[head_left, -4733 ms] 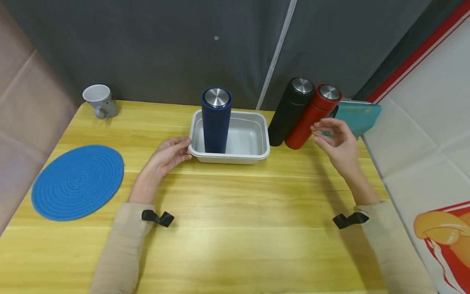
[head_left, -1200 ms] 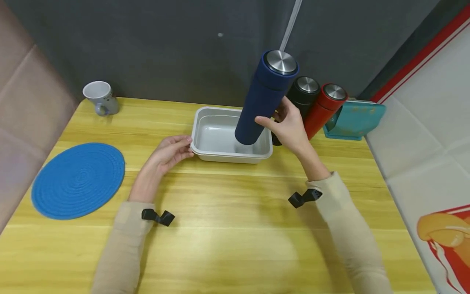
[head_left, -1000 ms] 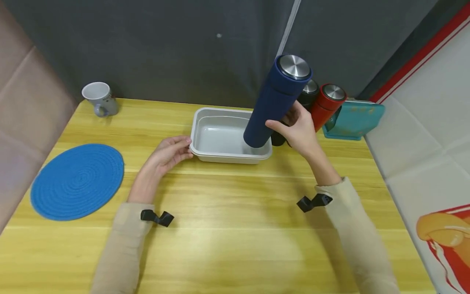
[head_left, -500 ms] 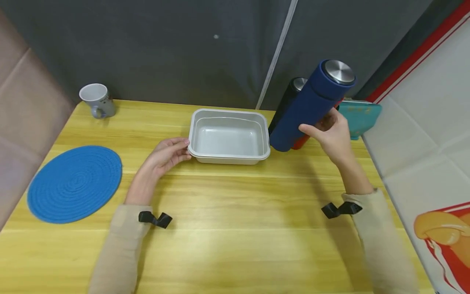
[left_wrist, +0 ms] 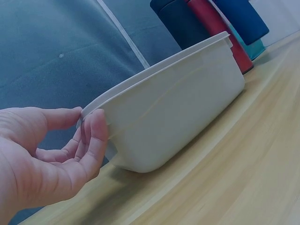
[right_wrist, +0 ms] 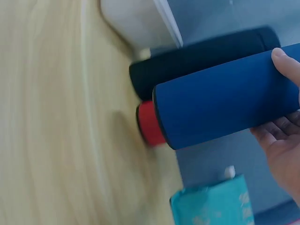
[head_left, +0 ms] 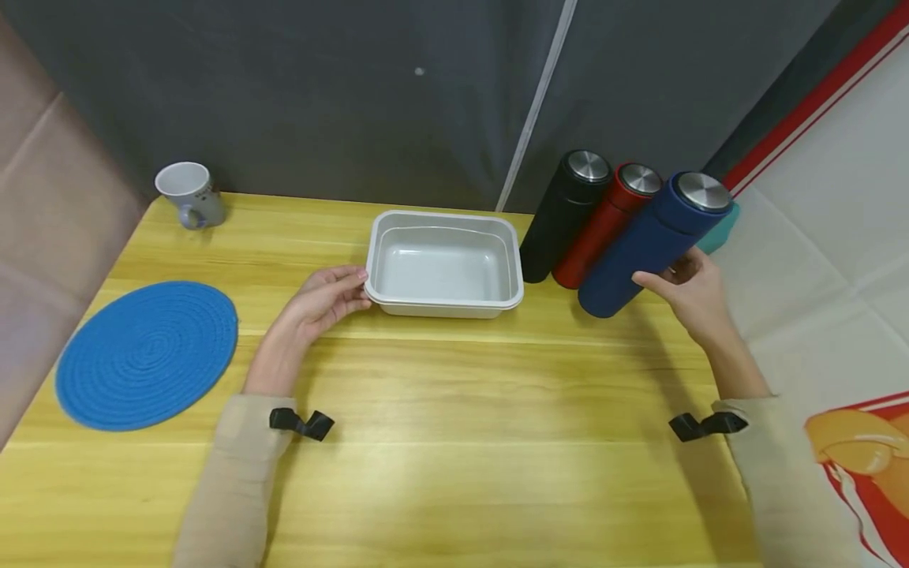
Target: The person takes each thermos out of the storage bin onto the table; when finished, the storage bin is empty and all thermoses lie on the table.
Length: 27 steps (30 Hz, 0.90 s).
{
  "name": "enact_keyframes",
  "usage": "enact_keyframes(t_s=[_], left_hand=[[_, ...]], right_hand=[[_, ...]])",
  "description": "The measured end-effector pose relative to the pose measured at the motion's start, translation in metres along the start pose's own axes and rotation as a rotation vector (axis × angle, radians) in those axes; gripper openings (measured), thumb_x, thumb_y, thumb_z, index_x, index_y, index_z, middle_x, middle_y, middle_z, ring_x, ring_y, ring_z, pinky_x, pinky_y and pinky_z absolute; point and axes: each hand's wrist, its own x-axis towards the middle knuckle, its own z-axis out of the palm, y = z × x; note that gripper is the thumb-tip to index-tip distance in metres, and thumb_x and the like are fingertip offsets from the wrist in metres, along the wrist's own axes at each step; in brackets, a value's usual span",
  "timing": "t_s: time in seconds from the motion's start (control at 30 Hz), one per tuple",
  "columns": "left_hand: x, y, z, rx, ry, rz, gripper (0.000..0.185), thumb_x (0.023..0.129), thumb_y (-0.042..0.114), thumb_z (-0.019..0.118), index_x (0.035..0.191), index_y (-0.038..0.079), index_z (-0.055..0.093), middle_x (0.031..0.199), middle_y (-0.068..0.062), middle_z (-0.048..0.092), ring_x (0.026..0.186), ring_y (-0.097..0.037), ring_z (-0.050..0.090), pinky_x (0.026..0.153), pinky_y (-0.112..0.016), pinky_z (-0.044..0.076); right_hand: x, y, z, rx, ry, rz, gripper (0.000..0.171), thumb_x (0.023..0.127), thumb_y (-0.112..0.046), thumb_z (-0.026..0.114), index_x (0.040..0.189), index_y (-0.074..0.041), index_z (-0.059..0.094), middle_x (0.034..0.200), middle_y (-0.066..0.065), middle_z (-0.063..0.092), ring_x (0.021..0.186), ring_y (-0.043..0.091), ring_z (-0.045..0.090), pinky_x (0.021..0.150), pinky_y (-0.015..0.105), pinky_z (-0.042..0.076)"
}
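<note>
Mat (head_left: 147, 355) first, since it's furthest left: a blue woven round one lying flat on the yellow wooden surface (head_left: 454, 442), with a white mug (head_left: 188, 193) at the back corner behind it. Next along, the left hand (head_left: 323, 298) has its thumb and fingers (left_wrist: 96, 136) pinching the rim at the left end of the white rectangular tub (head_left: 443, 264), which sits flat with nothing in it. Right of the tub there's a row of flasks: a black flask (head_left: 564, 213), a red flask (head_left: 604, 223) right against it, and then the navy flask (head_left: 649, 244), which the right hand (head_left: 692, 292) grips around the middle of the barrel, fingers curled round it.

The navy flask looks like a rigid steel-lidded bottle with a matte sleeve, so probably grippy rather than slick, and not fragile. It's tall and narrow, so I'd guess it tips easily. Weight depends on whether it's full, which I can't tell. Mid-barrel is the sensible place to hold it.

Hard to make out: whether its base is actually touching the surface yet, or touching the red one. A teal thing (right_wrist: 215, 206) behind the flasks is mostly hidden, and the right wrist view is blurry
</note>
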Motion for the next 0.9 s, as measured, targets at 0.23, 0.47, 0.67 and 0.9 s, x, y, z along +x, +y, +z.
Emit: enact_keyframes(t_s=[0.23, 0.47, 0.67, 0.9], left_hand=[[0.0, 0.0, -0.002, -0.002, 0.01, 0.0, 0.035, 0.099, 0.007, 0.054, 0.127, -0.009, 0.042, 0.095, -0.01, 0.059, 0.078, -0.014, 0.058, 0.073, -0.021, 0.056], [-0.002, 0.0, -0.004, -0.004, 0.016, 0.001, 0.034, 0.099, 0.008, 0.054, 0.126, -0.009, 0.042, 0.094, -0.008, 0.059, 0.078, -0.013, 0.058, 0.073, -0.021, 0.055], [-0.004, 0.0, -0.005, 0.014, 0.022, 0.008, 0.03, 0.099, 0.009, 0.055, 0.123, -0.007, 0.046, 0.093, -0.007, 0.06, 0.079, -0.014, 0.058, 0.073, -0.021, 0.056], [-0.005, 0.0, -0.005, 0.015, 0.027, 0.012, 0.028, 0.098, 0.008, 0.056, 0.121, -0.006, 0.047, 0.092, -0.008, 0.061, 0.078, -0.014, 0.058, 0.073, -0.021, 0.056]], right_hand=[[0.006, 0.022, -0.013, 0.082, 0.047, 0.048, 0.045, 0.083, 0.005, 0.072, 0.124, -0.01, 0.058, 0.105, -0.004, 0.064, 0.094, 0.006, 0.06, 0.077, 0.01, 0.05], [0.021, 0.035, -0.015, -0.082, 0.082, 0.138, 0.055, 0.085, -0.008, 0.074, 0.134, -0.013, 0.049, 0.111, -0.012, 0.058, 0.1, 0.002, 0.056, 0.079, 0.008, 0.047], [0.03, 0.044, -0.013, 0.062, 0.113, 0.123, 0.051, 0.082, -0.002, 0.076, 0.127, -0.012, 0.053, 0.11, -0.005, 0.06, 0.098, 0.006, 0.059, 0.078, 0.01, 0.049], [0.037, 0.048, -0.009, 0.083, 0.091, 0.135, 0.054, 0.083, -0.005, 0.076, 0.131, -0.01, 0.05, 0.114, -0.004, 0.058, 0.1, 0.007, 0.058, 0.079, 0.01, 0.048]])
